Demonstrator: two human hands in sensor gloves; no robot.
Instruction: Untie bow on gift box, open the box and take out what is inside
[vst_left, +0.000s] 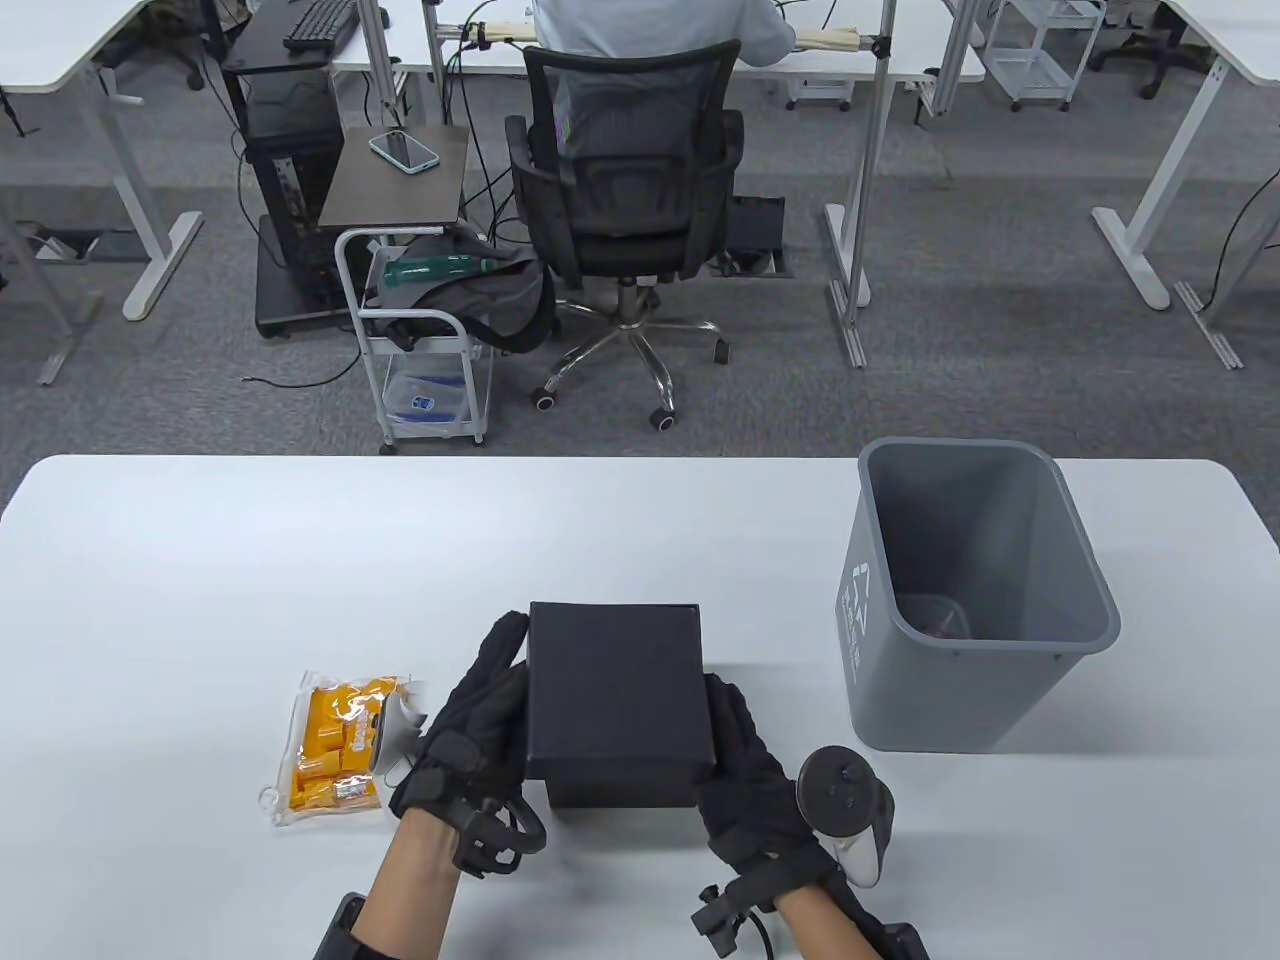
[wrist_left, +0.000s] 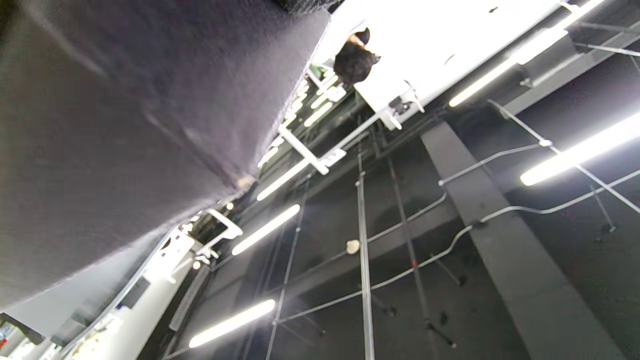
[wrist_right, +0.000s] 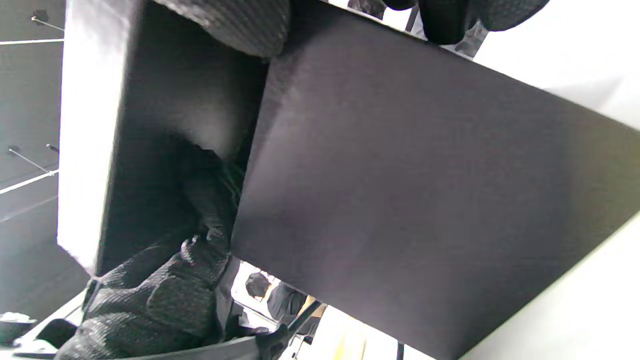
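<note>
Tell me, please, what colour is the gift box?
Black, clearest in the table view.

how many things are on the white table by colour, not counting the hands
black: 1, the gift box
grey: 1, the bin
orange: 1, the clear packet of orange contents
total: 3

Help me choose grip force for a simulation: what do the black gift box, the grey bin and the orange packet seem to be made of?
Black gift box: likely rigid paperboard, matte, with a fine grain in the right wrist view.
Grey bin: apparently moulded plastic, smooth, with a printed recycling mark.
Orange packet: seemingly thin, clear, glossy plastic film, with glare and crinkles over the orange contents.
</note>
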